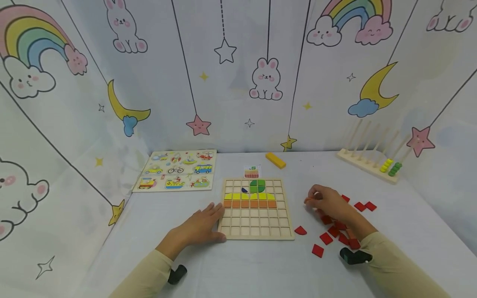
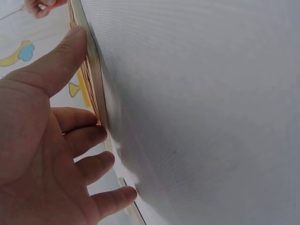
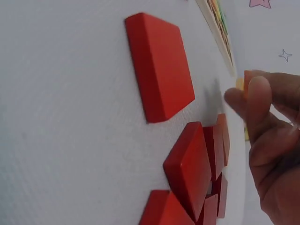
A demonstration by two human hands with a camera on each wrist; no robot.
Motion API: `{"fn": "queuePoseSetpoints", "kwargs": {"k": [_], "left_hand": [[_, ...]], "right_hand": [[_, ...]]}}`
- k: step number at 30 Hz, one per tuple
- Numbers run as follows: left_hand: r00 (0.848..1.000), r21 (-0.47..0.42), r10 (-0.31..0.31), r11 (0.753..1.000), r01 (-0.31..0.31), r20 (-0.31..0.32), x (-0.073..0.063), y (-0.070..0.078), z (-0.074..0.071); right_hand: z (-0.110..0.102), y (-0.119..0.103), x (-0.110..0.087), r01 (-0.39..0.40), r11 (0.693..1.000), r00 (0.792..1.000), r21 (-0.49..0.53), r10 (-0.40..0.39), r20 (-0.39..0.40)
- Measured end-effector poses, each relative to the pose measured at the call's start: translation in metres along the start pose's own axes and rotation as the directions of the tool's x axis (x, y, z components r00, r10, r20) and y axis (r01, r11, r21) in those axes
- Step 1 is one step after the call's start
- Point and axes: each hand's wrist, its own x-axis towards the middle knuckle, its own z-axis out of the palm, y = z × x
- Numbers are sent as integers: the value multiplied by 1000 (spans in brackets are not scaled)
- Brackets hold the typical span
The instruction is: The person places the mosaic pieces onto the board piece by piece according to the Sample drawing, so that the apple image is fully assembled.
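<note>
Currently the right hand (image 1: 329, 203) pinches an orange piece (image 1: 308, 200) in a narrow grip near the right side of the grid board (image 1: 255, 223), while the left hand (image 1: 201, 227), its grip loosely spread, touches the board's left edge. Red pieces (image 1: 326, 238) crowd the tabletop (image 1: 242, 269) around the right wrist; behind the board lie a card (image 1: 252, 171) and a yellow block (image 1: 275, 160), with a picture puzzle (image 1: 179, 176) left and a bead rack (image 1: 367, 167) right.

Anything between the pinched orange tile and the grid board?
In the head view, the straight stretch from the orange tile to the grid board shows only bare tablecloth.
</note>
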Motion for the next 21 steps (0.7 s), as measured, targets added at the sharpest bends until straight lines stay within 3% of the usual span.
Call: {"fn": "queuePoseSetpoints", "kwargs": {"k": [5, 11, 14, 21], "left_hand": [[1000, -1, -1, 1000, 1, -1, 0, 0, 0], [1000, -16, 4, 1000, -4, -6, 0, -1, 1], [1000, -21, 4, 1000, -5, -10, 1, -1, 2], [1000, -12, 3, 1000, -3, -7, 1, -1, 1]], "right_hand": [[-2, -1, -2, 0, 982, 1000, 191, 4, -17], [1, -2, -1, -64, 930, 997, 361, 78, -23], [4, -5, 0, -78, 921, 996, 381, 91, -17], [21, -28, 10, 16, 944, 1000, 330, -10, -20]]}}
